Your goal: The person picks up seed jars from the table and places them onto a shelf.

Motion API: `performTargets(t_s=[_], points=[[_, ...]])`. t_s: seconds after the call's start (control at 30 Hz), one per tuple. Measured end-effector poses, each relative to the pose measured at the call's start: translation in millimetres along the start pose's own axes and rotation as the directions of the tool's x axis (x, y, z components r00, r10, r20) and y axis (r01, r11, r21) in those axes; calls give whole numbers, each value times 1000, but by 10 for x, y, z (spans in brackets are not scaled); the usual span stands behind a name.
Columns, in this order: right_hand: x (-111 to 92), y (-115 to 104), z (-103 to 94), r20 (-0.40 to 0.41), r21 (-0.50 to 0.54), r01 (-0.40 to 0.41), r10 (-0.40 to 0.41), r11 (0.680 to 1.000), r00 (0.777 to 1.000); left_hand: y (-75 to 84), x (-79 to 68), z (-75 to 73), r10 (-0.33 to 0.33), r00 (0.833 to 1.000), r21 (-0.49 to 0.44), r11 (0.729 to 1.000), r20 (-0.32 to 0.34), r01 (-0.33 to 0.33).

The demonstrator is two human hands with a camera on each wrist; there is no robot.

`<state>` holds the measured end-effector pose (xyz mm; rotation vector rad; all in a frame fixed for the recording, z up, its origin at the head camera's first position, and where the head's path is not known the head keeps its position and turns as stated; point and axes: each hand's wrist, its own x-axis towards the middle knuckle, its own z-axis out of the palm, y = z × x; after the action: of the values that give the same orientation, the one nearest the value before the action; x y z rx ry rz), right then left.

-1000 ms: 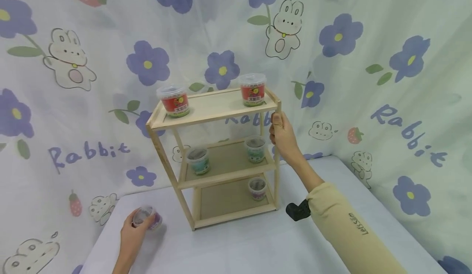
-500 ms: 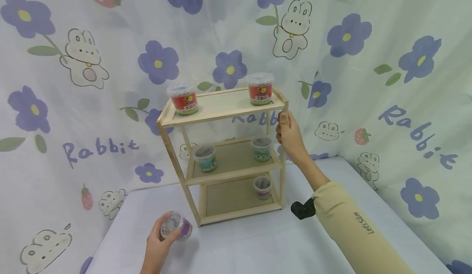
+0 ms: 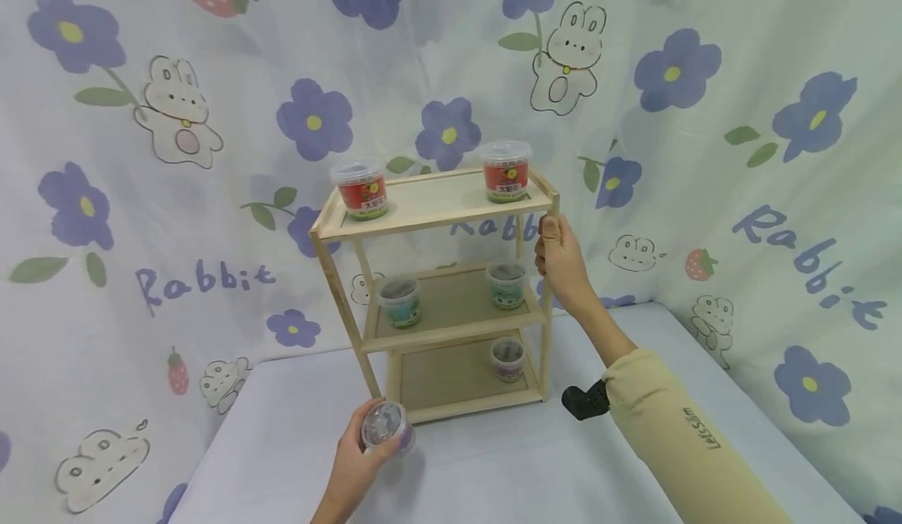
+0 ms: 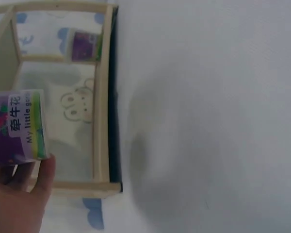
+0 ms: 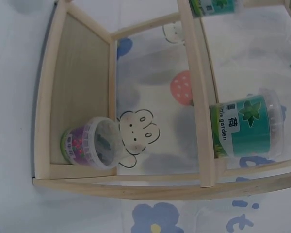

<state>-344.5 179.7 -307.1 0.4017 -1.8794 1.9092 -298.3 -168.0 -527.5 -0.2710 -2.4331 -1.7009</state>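
My left hand [image 3: 355, 455] holds a small clear plastic planter cup [image 3: 386, 428] with a purple label, fingers and thumb round its side. In the left wrist view this cup [image 4: 12, 128] overlaps the rack's lower opening. A three-tier wooden rack [image 3: 433, 195] stands on the table; the held cup is by its front left foot. My right hand [image 3: 562, 262] grips the rack's front right post just under the top shelf. On the bottom shelf, at the right, sits a matching purple-labelled cup [image 5: 89, 144].
Two red-labelled cups [image 3: 362, 191] stand on the top shelf, one near each end. The middle shelf bears two green-labelled cups [image 3: 400, 302]. A black object [image 3: 586, 401] shows by my right sleeve. Behind the white table [image 3: 493, 473] hangs a rabbit-print curtain [image 3: 232, 218].
My left hand has carried the purple-labelled cup rightward, up to the rack's front left foot. The right hand keeps its hold on the post. The head view has turned slightly left.
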Motion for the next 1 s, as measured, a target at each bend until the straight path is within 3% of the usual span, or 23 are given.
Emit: performTargets(t_s=[0.17, 0.33, 0.5, 0.67, 0.9, 1.0], points=[[4, 23, 8, 1, 19, 3, -3, 1000, 1000, 8, 168, 226, 15, 1000, -7, 1000, 15, -15], [8, 52, 4, 0, 20, 0, 0, 1000, 1000, -1, 369, 391, -13, 1000, -13, 1000, 23, 13], [6, 23, -5, 0, 6, 4, -4, 1000, 1000, -43, 554, 526, 1, 1000, -7, 1000, -2, -1], [-10, -24, 7, -4, -6, 8, -8, 1000, 1000, -89, 720, 619, -8, 999, 46, 999, -45, 10], [-14, -20, 11, -9, -8, 7, -7, 1000, 1000, -190, 878, 689, -99, 992, 75, 992, -79, 105], [-13, -14, 7, -7, -10, 9, -9, 1000, 1000, -226, 929, 708, -104, 990, 85, 990, -97, 112]])
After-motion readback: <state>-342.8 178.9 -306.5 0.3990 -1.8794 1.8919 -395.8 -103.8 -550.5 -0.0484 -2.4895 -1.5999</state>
